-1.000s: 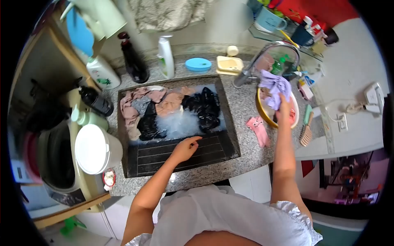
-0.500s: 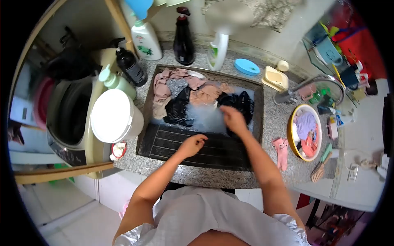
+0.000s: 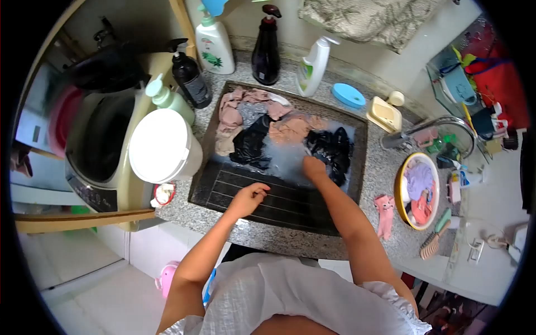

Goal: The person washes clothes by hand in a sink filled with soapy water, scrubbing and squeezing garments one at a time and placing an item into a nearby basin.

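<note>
The black sink (image 3: 204, 187) holds cloudy water with several garments: a black cloth (image 3: 251, 144) on the left, a peach cloth (image 3: 290, 129) in the middle, black fabric (image 3: 335, 151) on the right and a dusty pink cloth (image 3: 231, 114) at the back left. My right hand (image 3: 314, 168) is closed at the edge of the cloudy water, beside the right black fabric; its fingertips are hidden in the water. Over the ridged ledge of the sink is my left hand (image 3: 249, 200), fingers loosely curled and apart, holding nothing.
A yellow-rimmed basin (image 3: 400, 187) with purple and coral clothes stands right of the sink, near a pink sock (image 3: 384, 215) and a brush (image 3: 435, 237). Several bottles line the back. A white bucket (image 3: 162, 148) is at the left, below the faucet's opposite side.
My right hand has left the purple cloth, now lying in the basin, and moved left into the sink. My left hand stays over the ledge. The view has shifted.
</note>
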`<action>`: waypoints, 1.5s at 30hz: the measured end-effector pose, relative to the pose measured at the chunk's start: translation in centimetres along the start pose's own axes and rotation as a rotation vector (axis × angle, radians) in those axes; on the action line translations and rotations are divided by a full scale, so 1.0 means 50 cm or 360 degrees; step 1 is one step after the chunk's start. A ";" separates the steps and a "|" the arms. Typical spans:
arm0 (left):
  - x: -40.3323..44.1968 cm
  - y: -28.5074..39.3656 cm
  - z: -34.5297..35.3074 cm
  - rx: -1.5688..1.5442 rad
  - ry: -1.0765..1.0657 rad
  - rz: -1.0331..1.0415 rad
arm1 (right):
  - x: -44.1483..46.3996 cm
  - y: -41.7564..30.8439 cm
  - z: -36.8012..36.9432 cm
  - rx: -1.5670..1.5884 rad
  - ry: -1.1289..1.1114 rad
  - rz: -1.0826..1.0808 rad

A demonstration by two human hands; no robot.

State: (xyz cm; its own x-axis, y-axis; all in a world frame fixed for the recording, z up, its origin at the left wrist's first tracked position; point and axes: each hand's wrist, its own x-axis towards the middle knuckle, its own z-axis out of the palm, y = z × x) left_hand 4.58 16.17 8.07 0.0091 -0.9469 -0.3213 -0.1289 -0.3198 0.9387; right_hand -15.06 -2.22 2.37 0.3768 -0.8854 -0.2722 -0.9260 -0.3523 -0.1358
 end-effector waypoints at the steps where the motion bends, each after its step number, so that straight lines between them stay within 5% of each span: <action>1: 0.009 0.000 0.000 -0.0087 -0.0025 0.0030 | -0.016 0.017 -0.031 -0.0024 -0.0249 -0.0095; 3: 0.039 -0.001 0.007 -0.0156 -0.0082 0.0061 | -0.032 0.050 -0.101 -0.0005 -0.0435 -0.0206; 8: 0.139 0.044 0.065 -0.0041 -0.0183 0.0166 | -0.116 0.057 -0.319 0.1199 -0.0318 -0.0432; 11: 0.184 0.103 0.111 0.0089 -0.0208 0.0507 | -0.152 0.036 -0.407 0.1495 -0.0170 -0.0372; 13: 0.227 0.117 0.133 0.0111 -0.0180 0.1013 | -0.176 0.013 -0.467 0.1655 -0.0083 -0.0387; 14: 0.243 0.129 0.128 0.0049 -0.0451 0.0830 | -0.181 0.009 -0.486 0.1717 -0.0045 -0.0419; 19: 0.193 0.270 0.059 -0.0100 -0.0352 0.0374 | -0.194 0.037 -0.550 0.1870 0.0239 -0.0459; 21: 0.199 0.290 0.015 -0.0069 -0.0357 0.0601 | -0.200 0.057 -0.557 0.2043 0.0251 -0.0384; 24: 0.167 0.356 -0.028 -0.0054 -0.0387 0.0361 | -0.191 0.089 -0.528 0.1955 0.0312 -0.0360; 35: 0.155 0.460 -0.081 0.0115 -0.0228 0.0554 | -0.192 0.076 -0.521 0.2339 0.0396 -0.0226; 41: 0.172 0.507 -0.039 0.0197 -0.0181 0.0519 | -0.154 0.000 -0.451 0.1423 0.1010 -0.0605; 45: 0.172 0.500 -0.015 0.0574 -0.0346 0.0468 | -0.151 -0.098 -0.351 0.1948 0.0518 -0.0627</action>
State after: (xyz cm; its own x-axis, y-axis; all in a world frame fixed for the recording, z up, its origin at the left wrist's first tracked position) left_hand 2.18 0.02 28.86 -0.2803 -0.9542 -0.1049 -0.4294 0.0269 0.9027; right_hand -13.78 0.89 21.84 0.4314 -0.8800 0.1987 -0.0726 -0.2534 -0.9646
